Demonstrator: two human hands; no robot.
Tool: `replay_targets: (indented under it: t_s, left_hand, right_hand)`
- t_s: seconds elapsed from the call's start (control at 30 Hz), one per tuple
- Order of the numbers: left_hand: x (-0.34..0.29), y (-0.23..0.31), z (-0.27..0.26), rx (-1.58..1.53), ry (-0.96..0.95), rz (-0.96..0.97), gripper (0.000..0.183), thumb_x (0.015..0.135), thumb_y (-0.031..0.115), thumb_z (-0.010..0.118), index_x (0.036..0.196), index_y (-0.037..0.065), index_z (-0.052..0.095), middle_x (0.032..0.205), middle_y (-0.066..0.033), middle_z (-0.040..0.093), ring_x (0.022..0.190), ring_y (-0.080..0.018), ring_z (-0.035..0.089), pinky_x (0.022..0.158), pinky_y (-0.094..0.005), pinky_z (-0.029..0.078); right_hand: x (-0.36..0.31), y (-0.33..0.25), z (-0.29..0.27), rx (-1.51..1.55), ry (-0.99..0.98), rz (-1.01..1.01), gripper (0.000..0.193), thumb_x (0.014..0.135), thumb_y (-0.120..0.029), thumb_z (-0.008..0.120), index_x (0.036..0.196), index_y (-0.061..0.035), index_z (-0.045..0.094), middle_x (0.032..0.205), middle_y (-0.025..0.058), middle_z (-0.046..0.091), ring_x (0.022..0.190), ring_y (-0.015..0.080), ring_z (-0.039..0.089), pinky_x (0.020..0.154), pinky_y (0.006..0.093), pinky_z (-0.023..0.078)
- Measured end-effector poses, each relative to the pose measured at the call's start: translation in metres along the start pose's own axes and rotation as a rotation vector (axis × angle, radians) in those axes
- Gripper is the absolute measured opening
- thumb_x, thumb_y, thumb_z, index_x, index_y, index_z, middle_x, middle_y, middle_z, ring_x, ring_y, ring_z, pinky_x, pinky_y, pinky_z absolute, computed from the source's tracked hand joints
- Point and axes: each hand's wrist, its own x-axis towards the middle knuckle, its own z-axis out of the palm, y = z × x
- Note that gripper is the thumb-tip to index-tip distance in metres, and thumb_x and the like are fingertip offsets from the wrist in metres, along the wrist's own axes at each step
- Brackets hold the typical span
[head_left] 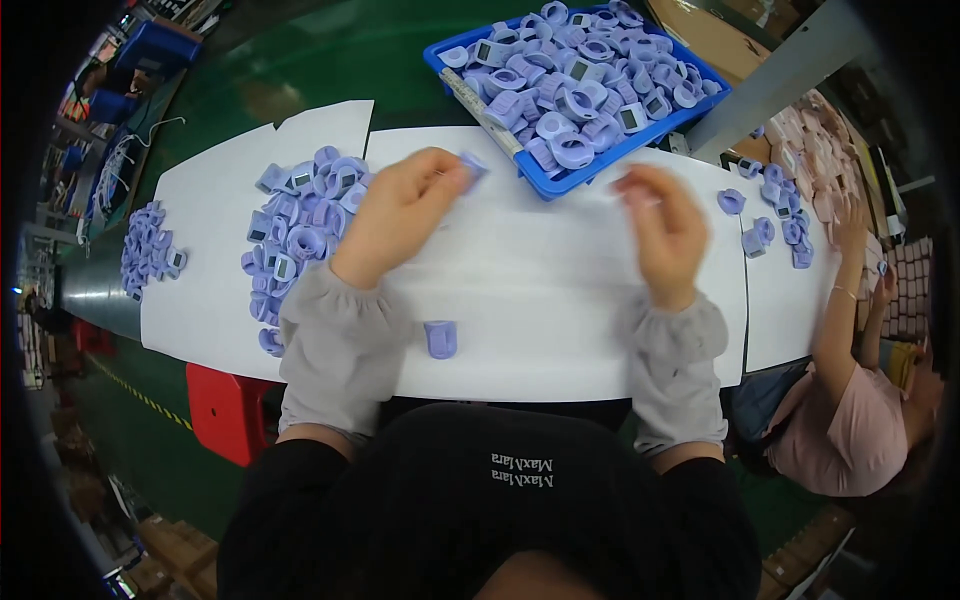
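My left hand (pixel 405 205) is closed in a pinch on a small lavender plastic piece (pixel 474 172), blurred at the fingertips. Over the white table (pixel 540 300), my right hand (pixel 662 228) has its fingers drawn together near the blue tray's front corner. Motion smears its fingertips, and I cannot make out what is between them. One lavender curved plastic piece (pixel 440 339) lies by itself near my left sleeve. A heap of lavender ring-shaped pieces (pixel 305 240), some with small grey windows, sits left of my left hand, partly behind the forearm.
A blue tray (pixel 548 188) heaped with similar lavender pieces stands at the back. A smaller pile (pixel 150 250) lies far left, and several pieces (pixel 780 205) lie at right near a grey post (pixel 775 85). A co-worker (pixel 840 420) sits at right; a red stool (pixel 225 412) stands lower left.
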Motion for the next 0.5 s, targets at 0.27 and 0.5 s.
replay_targets:
  t_s: [0.27,0.5]
  left_hand:
    - [-0.016,0.021,0.038,-0.708,-0.468,0.006,0.018,0.096,0.021,0.049,0.090,0.005,0.054,0.069,0.0013,0.051,0.060,-0.0046,0.044,0.054,-0.0189,0.035]
    - [-0.007,0.002,0.054,-0.552,-0.172,0.328,0.020,0.095,0.021,0.055,0.098,0.001,0.058,0.086,-0.0014,0.057,0.069,-0.0048,0.048,0.061,-0.0195,0.039]
  right_hand:
    - [-0.013,-0.024,0.035,0.328,-0.441,0.223,0.047,0.084,-0.001,0.065,0.128,0.0024,0.049,0.117,0.0124,0.057,0.099,0.0173,0.059,0.083,0.0273,0.047]
    - [-0.012,-0.023,0.035,0.263,-0.430,0.268,0.047,0.089,-0.010,0.062,0.132,0.0026,0.046,0.120,0.0134,0.058,0.111,0.0196,0.054,0.097,0.0309,0.041]
